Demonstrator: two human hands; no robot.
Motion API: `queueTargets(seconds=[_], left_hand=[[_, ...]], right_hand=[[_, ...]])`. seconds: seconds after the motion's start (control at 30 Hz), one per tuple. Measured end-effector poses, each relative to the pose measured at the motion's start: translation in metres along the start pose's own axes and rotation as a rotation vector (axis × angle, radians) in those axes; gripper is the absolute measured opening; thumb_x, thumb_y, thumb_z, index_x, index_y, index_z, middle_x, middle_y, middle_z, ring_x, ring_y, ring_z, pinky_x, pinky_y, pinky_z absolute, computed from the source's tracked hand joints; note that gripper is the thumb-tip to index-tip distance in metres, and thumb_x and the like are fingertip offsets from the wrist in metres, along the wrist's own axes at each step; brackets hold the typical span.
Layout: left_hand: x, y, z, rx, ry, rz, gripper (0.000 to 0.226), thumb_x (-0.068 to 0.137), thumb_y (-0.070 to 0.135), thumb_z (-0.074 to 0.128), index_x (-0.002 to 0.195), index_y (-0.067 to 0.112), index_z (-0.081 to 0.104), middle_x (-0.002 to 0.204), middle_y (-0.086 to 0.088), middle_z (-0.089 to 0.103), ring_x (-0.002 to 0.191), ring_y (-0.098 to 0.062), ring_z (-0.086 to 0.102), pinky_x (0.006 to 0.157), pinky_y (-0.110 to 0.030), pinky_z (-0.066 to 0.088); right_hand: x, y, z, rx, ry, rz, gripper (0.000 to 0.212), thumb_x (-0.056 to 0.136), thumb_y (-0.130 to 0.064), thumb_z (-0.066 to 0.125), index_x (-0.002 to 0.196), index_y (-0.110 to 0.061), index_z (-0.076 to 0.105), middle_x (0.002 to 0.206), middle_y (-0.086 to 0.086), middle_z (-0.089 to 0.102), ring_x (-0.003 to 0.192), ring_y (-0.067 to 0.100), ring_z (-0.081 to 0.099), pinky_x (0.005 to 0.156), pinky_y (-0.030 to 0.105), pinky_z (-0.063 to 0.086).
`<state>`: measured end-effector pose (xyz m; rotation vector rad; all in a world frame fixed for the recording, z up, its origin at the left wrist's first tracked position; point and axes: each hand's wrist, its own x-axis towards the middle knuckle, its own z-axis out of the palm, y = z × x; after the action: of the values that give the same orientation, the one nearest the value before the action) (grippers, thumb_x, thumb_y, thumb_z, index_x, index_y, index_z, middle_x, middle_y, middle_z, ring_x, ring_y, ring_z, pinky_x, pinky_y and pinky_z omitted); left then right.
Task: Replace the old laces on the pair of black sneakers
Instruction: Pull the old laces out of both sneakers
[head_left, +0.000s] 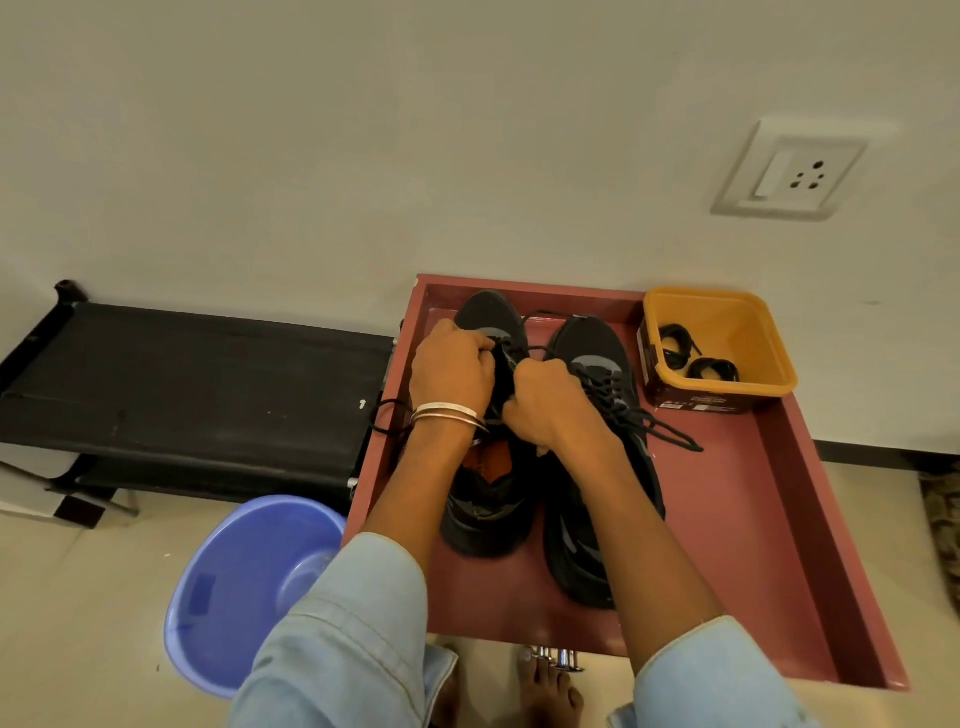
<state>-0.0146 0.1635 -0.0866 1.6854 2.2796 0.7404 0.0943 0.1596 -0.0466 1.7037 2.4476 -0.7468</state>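
The red tray (779, 519) keeps both black sneakers side by side in front of me. The right sneaker (597, 364) waits, fully laced. My hands work over the left sneaker (488, 509), my left hand (452, 369) and right hand (545, 405) both curled, pinching its old lace (387, 415) at the eyelets. New laces (696, 358) sit coiled in the yellow tub (748, 322), near my right.

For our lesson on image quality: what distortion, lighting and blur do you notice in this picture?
Head view: wide-angle lens bends the tray edges and tilts the wall socket; soft, even light with faint shadows; the black shoes lose detail in darkness; corners are slightly soft; both hands, left and right, look sharp.
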Motion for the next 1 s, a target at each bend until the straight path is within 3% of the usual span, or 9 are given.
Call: queueTargets(seconds=[0.13,0.27,0.43,0.57,0.67,0.73,0.83,0.93,1.0], left_hand=[[0.002,0.006,0.007,0.054,0.010,-0.054,0.023,0.090,0.020,0.058,0.110,0.017,0.068,0.111,-0.010,0.056,0.099,-0.029,0.055,0.080,-0.035,0.048],[0.001,0.013,0.010,0.133,0.041,-0.067,0.018,0.093,0.018,0.054,0.108,0.014,0.063,0.111,-0.009,0.054,0.097,-0.030,0.055,0.074,-0.035,0.048],[0.003,0.010,0.013,0.115,0.100,-0.079,0.024,0.096,0.024,0.047,0.106,0.012,0.065,0.107,-0.008,0.058,0.093,-0.028,0.058,0.070,-0.032,0.046],[0.005,0.002,0.003,-0.071,0.184,-0.318,0.027,0.098,0.021,0.041,0.104,0.002,0.059,0.099,-0.010,0.061,0.084,-0.024,0.056,0.065,-0.029,0.034],[0.006,-0.010,0.001,-0.279,0.157,-0.458,0.024,0.096,0.017,0.044,0.098,0.001,0.060,0.089,-0.011,0.057,0.083,-0.027,0.056,0.064,-0.031,0.034],[0.009,-0.013,-0.002,-0.296,0.168,-0.372,0.017,0.092,0.016,0.050,0.098,0.006,0.062,0.096,-0.011,0.060,0.094,-0.030,0.057,0.067,-0.031,0.038],[0.016,-0.011,-0.009,-0.108,0.117,-0.119,0.024,0.085,0.026,0.059,0.109,0.026,0.064,0.113,-0.005,0.056,0.109,-0.028,0.048,0.083,-0.041,0.043],[0.017,-0.007,-0.008,0.108,0.001,0.017,0.021,0.085,0.035,0.063,0.105,0.037,0.069,0.113,0.002,0.062,0.109,-0.026,0.051,0.085,-0.045,0.044],[0.016,-0.004,-0.003,0.149,-0.028,0.017,0.019,0.086,0.034,0.064,0.103,0.031,0.072,0.111,-0.002,0.065,0.103,-0.027,0.057,0.083,-0.042,0.047]], right_hand=[[-0.003,-0.002,0.001,0.001,0.021,0.011,0.022,0.091,-0.011,0.050,0.074,-0.006,0.038,0.075,0.008,0.043,0.062,0.024,0.043,0.063,0.034,0.038],[-0.005,-0.002,0.004,0.041,0.055,0.018,0.007,0.093,-0.010,0.048,0.091,-0.004,0.047,0.103,0.022,0.057,0.091,0.038,0.056,0.067,0.036,0.037],[-0.007,0.000,0.007,0.063,0.064,0.040,0.014,0.092,-0.009,0.051,0.100,0.002,0.052,0.107,0.023,0.056,0.095,0.039,0.056,0.068,0.035,0.037],[-0.005,0.000,0.009,0.057,0.076,0.028,0.007,0.092,-0.009,0.052,0.090,-0.004,0.047,0.106,0.022,0.057,0.094,0.039,0.057,0.068,0.035,0.040],[-0.003,0.000,0.012,0.044,0.076,0.030,0.012,0.093,-0.009,0.053,0.101,0.000,0.052,0.108,0.023,0.055,0.096,0.041,0.057,0.069,0.037,0.040],[-0.002,0.000,0.014,0.039,0.091,0.035,0.014,0.093,-0.007,0.053,0.104,0.001,0.053,0.108,0.023,0.054,0.096,0.041,0.057,0.069,0.037,0.041],[-0.002,0.000,0.015,0.033,0.104,0.036,0.015,0.093,-0.007,0.053,0.106,0.001,0.053,0.108,0.023,0.054,0.096,0.041,0.057,0.068,0.037,0.042],[-0.002,0.002,0.016,0.037,0.108,0.041,0.018,0.093,-0.009,0.053,0.108,0.001,0.053,0.110,0.022,0.053,0.097,0.040,0.056,0.069,0.037,0.041],[-0.001,0.002,0.017,0.033,0.110,0.039,0.017,0.093,-0.010,0.053,0.107,0.001,0.052,0.110,0.022,0.053,0.097,0.040,0.056,0.069,0.036,0.040]])
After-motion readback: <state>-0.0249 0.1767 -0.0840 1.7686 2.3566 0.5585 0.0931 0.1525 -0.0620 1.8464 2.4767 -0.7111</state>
